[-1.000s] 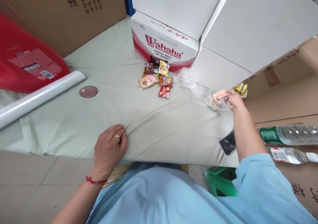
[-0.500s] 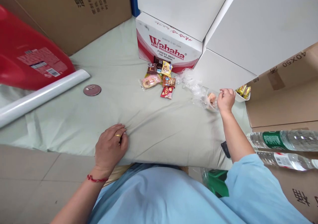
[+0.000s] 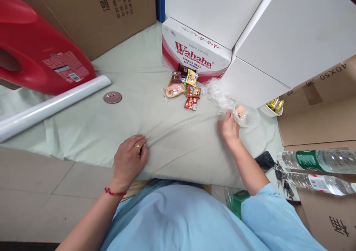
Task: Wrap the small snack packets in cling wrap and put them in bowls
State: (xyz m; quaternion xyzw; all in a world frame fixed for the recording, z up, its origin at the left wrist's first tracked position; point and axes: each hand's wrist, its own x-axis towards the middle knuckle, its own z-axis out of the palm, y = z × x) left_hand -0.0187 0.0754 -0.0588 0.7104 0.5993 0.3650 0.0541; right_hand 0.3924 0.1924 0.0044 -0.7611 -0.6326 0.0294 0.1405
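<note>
My left hand (image 3: 130,155) rests palm down on the pale green cloth (image 3: 172,139), holding nothing, its fingers loosely bent. My right hand (image 3: 229,128) reaches to the near edge of a crumpled clear plastic bag (image 3: 219,95), thumb and forefinger apart. Just beyond its fingers stands a small clear tub (image 3: 240,114) with an orange-pink piece inside. A clear round plastic piece (image 3: 253,117), like a lid, lies against the tub's right side. Left of the bag is a cluster of wrapped snacks, among them a red packet (image 3: 191,103), a yellow packet (image 3: 192,77) and a pink-wrapped biscuit (image 3: 175,90).
A Wahaha carton (image 3: 194,54) and white cabinets (image 3: 258,82) stand behind. Leftward are a red jug (image 3: 41,50), a white roll (image 3: 55,108) and a round brown disc (image 3: 112,97). Rightward are a white bowl of yellow packets (image 3: 271,111), bottles (image 3: 319,159), keys (image 3: 283,180) and a black object (image 3: 265,161).
My right hand has moved left from the right side of the tub to the bag's edge. The clear round piece now shows beside the tub. My left hand stays on the cloth.
</note>
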